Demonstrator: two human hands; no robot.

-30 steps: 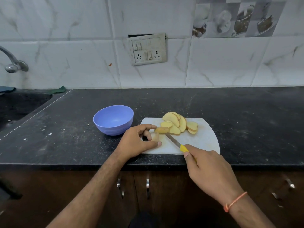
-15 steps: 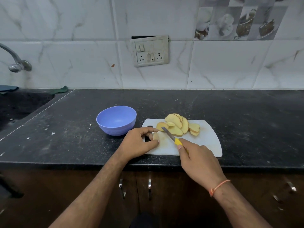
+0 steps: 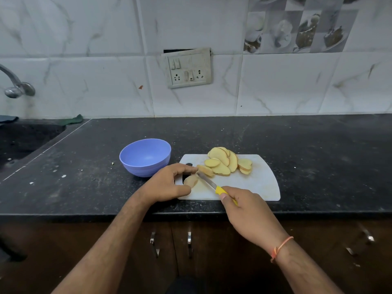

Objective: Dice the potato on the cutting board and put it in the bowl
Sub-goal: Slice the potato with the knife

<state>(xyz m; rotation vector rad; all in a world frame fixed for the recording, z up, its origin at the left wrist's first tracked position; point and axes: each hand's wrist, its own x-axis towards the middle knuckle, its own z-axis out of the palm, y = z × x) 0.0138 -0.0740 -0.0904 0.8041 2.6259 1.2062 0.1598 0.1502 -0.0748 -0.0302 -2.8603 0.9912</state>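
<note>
My left hand (image 3: 167, 183) sits at the near-left corner of the cutting board (image 3: 261, 183), fingers curled, thumb and forefinger pinching a single potato slice (image 3: 190, 180) that lies flat on the board over its handle slot. My right hand (image 3: 248, 213) is wrapped round the yellow handle of a small paring knife (image 3: 209, 183), forefinger up near the bolster; the blade runs diagonally away from me, its tip just beside my left forefinger and touching or nearly touching the slice's far edge. The step in hand, as I judge it, is cutting this slice into strips and then cubes. To do it well I should tuck my left fingertips back from the edge so the knuckles, not the nails, face the blade; keep the slice flat, since the wet cut face will likely slide on the plastic; and draw the tip through rather than press. The remaining potato slices (image 3: 224, 164) lie fanned in an overlapping heap toward the far edge of the board, skin showing at their rims, none yet diced as far as I can tell. The lilac bowl (image 3: 145, 157) stands on the black counter (image 3: 318, 149) just beside the board's far-left corner, its visible interior without pieces. Working close to that corner keeps the transfer short, though my left wrist lies between slice and bowl.
</note>
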